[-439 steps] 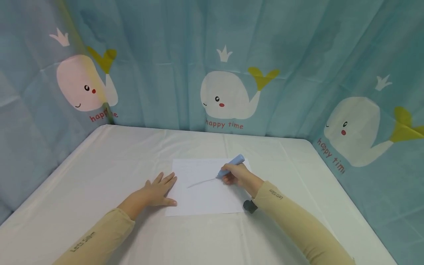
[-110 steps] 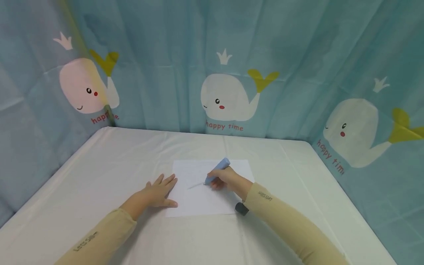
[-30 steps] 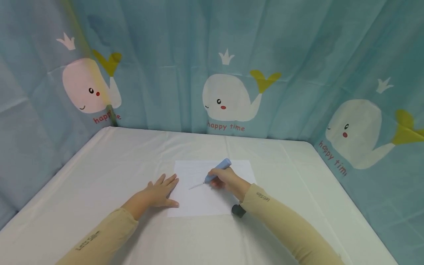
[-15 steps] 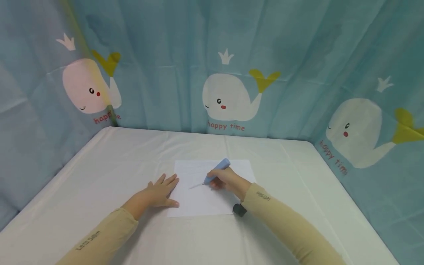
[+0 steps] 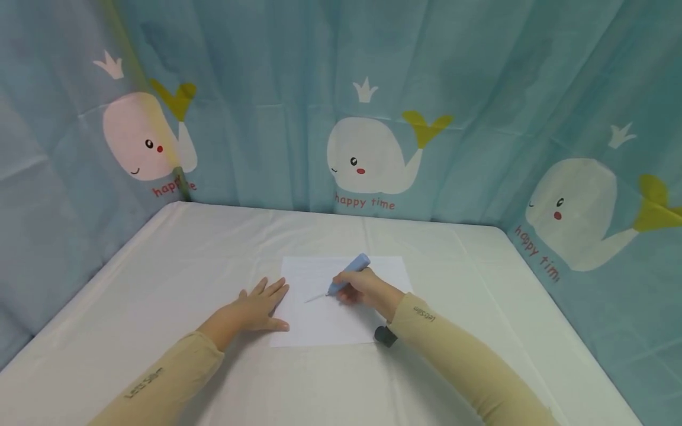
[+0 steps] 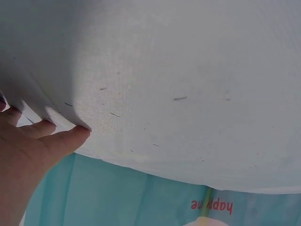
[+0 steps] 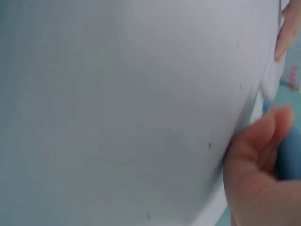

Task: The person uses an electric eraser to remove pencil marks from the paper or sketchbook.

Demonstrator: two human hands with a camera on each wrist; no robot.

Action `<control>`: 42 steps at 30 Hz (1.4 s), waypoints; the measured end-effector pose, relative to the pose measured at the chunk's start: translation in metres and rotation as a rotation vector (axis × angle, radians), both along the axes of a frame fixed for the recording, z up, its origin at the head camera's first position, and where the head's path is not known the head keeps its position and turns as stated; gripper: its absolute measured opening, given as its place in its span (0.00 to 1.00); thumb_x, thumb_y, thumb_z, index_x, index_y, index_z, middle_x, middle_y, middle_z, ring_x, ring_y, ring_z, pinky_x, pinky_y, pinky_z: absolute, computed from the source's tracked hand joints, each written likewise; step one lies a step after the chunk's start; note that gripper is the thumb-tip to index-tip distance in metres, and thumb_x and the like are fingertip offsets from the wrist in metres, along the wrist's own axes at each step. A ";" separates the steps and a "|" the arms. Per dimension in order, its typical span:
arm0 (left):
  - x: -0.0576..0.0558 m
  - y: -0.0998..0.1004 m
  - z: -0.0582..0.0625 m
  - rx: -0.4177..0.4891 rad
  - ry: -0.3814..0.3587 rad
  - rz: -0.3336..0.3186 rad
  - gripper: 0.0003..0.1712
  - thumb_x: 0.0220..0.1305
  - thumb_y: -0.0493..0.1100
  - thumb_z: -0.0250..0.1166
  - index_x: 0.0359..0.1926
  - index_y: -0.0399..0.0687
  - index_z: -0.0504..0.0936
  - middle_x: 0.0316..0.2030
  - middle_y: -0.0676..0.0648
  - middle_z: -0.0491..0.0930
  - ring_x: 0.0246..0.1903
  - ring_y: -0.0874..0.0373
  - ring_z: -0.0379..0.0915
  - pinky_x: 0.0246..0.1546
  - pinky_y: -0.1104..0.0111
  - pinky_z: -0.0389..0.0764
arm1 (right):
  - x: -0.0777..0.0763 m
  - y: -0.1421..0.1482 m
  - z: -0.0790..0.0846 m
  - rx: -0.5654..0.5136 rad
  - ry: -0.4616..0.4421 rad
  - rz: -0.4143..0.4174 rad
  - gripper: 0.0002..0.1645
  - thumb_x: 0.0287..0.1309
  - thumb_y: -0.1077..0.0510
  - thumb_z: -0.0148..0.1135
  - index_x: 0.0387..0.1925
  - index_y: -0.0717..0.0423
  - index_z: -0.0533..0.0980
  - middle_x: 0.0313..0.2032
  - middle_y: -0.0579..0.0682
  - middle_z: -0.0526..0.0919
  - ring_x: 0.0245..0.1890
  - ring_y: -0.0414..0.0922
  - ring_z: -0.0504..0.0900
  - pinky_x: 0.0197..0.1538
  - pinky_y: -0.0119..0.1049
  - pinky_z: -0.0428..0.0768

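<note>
A sheet of white paper (image 5: pixel 319 325) lies on the white-covered table with a thin grey line (image 5: pixel 315 298) on it. My left hand (image 5: pixel 256 310) rests spread over the sheet's left edge; its fingers (image 6: pixel 66 139) are straight in the left wrist view. My right hand (image 5: pixel 359 287) pinches a thick light-blue pen-shaped tool (image 5: pixel 351 272), tilted up to the right. The tool's narrow tip meets the right end of the visible line. Whether the line runs on behind the hand is hidden. In the right wrist view the blue tool (image 7: pixel 289 155) is blurred beside the curled fingers.
A small dark cylindrical object (image 5: pixel 385 336) shows under the right wrist, over the paper's lower right edge. A teal curtain (image 5: pixel 256 160) with printed whales stands around the back and sides of the table (image 5: pixel 224 236). Small dark specks show on the white surface in the left wrist view.
Since the oldest frame my right hand has moved left with the blue tool along the line, and less of the line is visible. During the last second both hands stay nearly still.
</note>
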State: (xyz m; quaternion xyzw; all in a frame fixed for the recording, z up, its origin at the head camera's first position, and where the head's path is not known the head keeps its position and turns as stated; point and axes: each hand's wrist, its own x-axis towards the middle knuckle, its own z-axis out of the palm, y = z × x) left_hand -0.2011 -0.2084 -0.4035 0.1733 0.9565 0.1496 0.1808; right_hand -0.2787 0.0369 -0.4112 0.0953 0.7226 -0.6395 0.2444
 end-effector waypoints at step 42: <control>-0.004 0.001 -0.006 -0.008 0.003 0.011 0.55 0.57 0.63 0.66 0.73 0.35 0.54 0.74 0.37 0.47 0.71 0.28 0.34 0.58 0.27 0.43 | 0.002 0.002 0.002 -0.044 0.002 0.075 0.15 0.58 0.63 0.63 0.44 0.68 0.73 0.20 0.53 0.78 0.15 0.39 0.74 0.23 0.27 0.75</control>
